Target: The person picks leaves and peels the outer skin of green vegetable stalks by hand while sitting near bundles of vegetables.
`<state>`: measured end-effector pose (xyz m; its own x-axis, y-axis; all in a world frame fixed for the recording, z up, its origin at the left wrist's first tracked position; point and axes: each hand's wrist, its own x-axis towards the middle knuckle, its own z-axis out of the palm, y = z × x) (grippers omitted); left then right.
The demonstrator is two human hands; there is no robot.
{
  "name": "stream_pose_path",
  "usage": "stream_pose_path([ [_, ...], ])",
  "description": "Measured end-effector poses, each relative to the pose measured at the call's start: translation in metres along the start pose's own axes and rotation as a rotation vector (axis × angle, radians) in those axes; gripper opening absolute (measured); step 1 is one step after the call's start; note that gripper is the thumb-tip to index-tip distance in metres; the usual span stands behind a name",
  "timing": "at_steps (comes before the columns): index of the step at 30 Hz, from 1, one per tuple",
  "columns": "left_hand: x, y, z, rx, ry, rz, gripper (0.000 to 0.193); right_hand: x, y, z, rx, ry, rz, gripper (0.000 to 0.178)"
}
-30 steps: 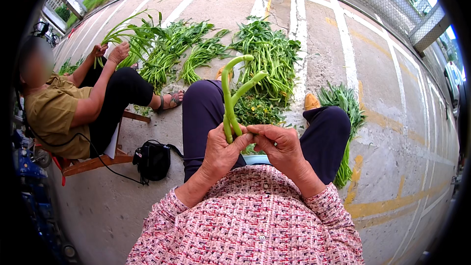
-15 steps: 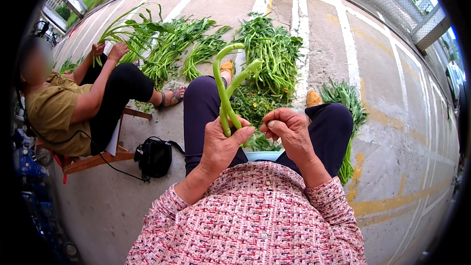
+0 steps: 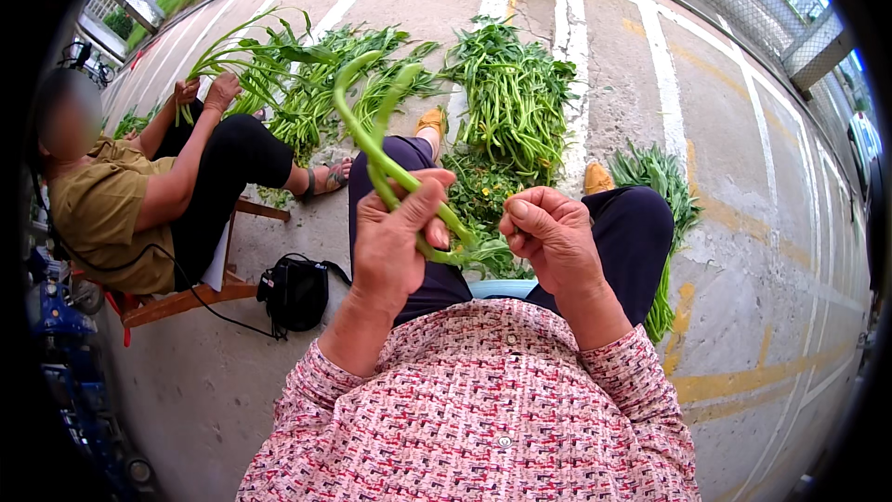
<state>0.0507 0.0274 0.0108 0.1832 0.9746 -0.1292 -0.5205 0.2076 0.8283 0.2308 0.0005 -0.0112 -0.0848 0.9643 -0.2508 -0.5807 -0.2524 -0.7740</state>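
Observation:
My left hand (image 3: 386, 246) is closed around a few thick, pale green vegetable stems (image 3: 360, 125). Their curved upper ends lean up and left over my knee, while the lower ends poke out on the right of my fist. To the right, my right hand (image 3: 559, 244) is held in a pinch, apart from the stems. Whatever its fingertips hold, if anything, is hidden. Between my thighs shows the rim of a light blue container (image 3: 502, 289). Loose leaves and trimmings (image 3: 478, 195) lie on the ground past my hands.
A large pile of leafy green stalks (image 3: 511, 98) lies ahead of my feet, another pile (image 3: 348, 65) farther left, and a bundle (image 3: 655, 186) beside my right knee. At left, a seated person (image 3: 130, 195) holds long greens. A black bag (image 3: 295, 296) rests on the concrete.
My left hand has turned and tipped the stems over to the left, so their lower ends now point right. My right hand has moved slightly and stays pinched.

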Motion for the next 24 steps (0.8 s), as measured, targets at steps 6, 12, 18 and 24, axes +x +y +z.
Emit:
stream_pose_path([
  [6, 0.017, 0.036, -0.057, -0.324, 0.205, -0.061, 0.03, -0.005, 0.004, -0.034, 0.132, 0.098, -0.025, 0.012],
  [12, 0.012, 0.04, -0.093, -0.485, 0.218, -0.021, 0.03, -0.011, 0.013, -0.044, 0.095, 0.113, 0.035, 0.014],
  [18, 0.008, 0.042, -0.099, -0.519, 0.247, -0.012, 0.029, -0.01, 0.021, -0.046, 0.077, 0.077, 0.037, 0.015],
  [24, 0.008, 0.042, -0.115, -0.594, 0.227, 0.002, 0.03, -0.007, 0.028, -0.047, 0.109, 0.078, 0.085, 0.015],
])
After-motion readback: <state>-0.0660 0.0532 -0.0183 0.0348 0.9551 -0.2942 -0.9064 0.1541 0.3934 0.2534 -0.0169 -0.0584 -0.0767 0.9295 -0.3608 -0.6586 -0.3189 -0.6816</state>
